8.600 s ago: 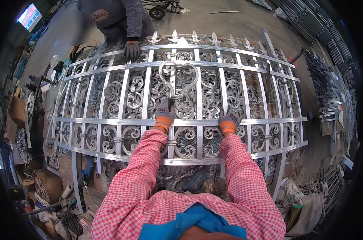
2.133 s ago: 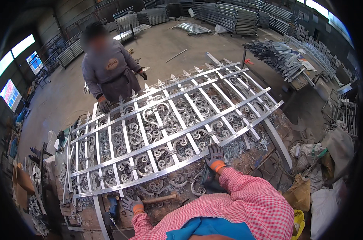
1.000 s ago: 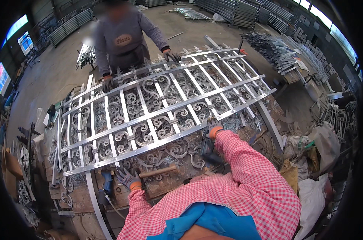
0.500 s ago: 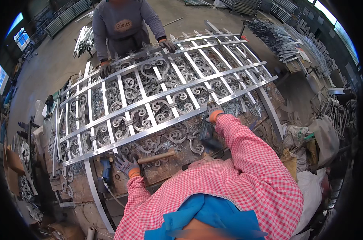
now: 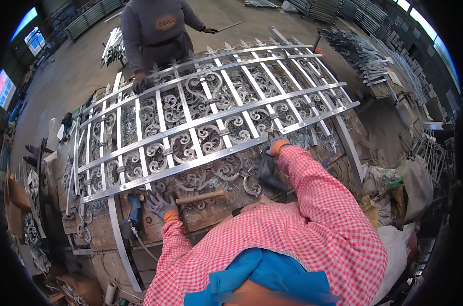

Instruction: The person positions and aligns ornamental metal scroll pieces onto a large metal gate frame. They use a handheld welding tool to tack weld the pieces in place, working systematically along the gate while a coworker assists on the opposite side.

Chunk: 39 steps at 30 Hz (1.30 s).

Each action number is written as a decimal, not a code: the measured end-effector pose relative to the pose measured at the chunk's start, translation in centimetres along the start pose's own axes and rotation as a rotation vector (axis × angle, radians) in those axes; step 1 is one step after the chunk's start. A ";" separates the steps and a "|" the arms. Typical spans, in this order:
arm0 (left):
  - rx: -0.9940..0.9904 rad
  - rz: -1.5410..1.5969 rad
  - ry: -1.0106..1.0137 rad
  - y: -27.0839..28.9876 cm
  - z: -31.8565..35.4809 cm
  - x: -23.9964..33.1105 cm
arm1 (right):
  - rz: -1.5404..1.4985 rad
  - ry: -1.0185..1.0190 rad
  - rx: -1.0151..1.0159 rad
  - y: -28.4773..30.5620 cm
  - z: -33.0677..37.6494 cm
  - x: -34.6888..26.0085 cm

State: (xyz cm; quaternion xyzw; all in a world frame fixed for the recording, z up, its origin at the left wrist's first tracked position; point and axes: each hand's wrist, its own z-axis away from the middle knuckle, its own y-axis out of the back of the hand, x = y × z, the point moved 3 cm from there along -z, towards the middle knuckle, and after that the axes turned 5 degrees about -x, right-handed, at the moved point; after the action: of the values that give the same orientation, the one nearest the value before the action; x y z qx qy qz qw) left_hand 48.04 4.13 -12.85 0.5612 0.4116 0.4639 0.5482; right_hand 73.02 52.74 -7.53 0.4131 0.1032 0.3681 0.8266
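A silver metal fence panel (image 5: 191, 124) with scrolls and pointed tips lies slantwise across a cluttered wooden workbench (image 5: 198, 217). My left hand (image 5: 163, 206), in a grey glove with an orange cuff, rests with fingers spread just below the panel's near rail. Beside it lie a wooden handle (image 5: 201, 198) and a blue handheld tool (image 5: 134, 210) with a hose. Gloved alike, my right hand (image 5: 277, 143) has its fingers stretched onto the near rail, right of the middle. A dark power tool (image 5: 270, 176) lies just below that hand. Loose metal scrolls (image 5: 230, 167) show under the panel.
Across the bench stands a co-worker (image 5: 157, 38), one gloved hand on the panel's far side, the other out beside a thin bar (image 5: 230, 26). Stacked metal pieces (image 5: 361, 53) are at the far right. Plastic bags (image 5: 412, 181) sit right of the bench, a cardboard box (image 5: 17, 196) left.
The co-worker has lifted one hand off the panel and reached out to the right. My hands stay in nearly the same places; the view has shifted slightly.
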 end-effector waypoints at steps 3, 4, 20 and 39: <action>0.045 0.018 0.000 -0.6 -0.1 -0.5 | -0.020 0.010 -0.029 0.1 -0.3 -0.2; 0.057 0.020 -0.013 -0.6 -0.1 -0.4 | -0.015 0.016 -0.030 0.0 -0.4 -0.1; 0.063 0.061 -0.023 0.5 0.3 0.2 | -0.002 0.032 -0.023 -0.7 -1.3 0.7; 0.041 0.028 -0.003 -0.2 0.2 0.2 | 0.025 0.038 -0.018 -0.9 -1.7 1.1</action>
State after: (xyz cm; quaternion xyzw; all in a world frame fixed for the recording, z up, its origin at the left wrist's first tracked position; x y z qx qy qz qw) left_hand 48.28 4.29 -13.04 0.5787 0.4122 0.4623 0.5305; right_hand 73.47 54.14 -9.12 0.3998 0.1103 0.3873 0.8234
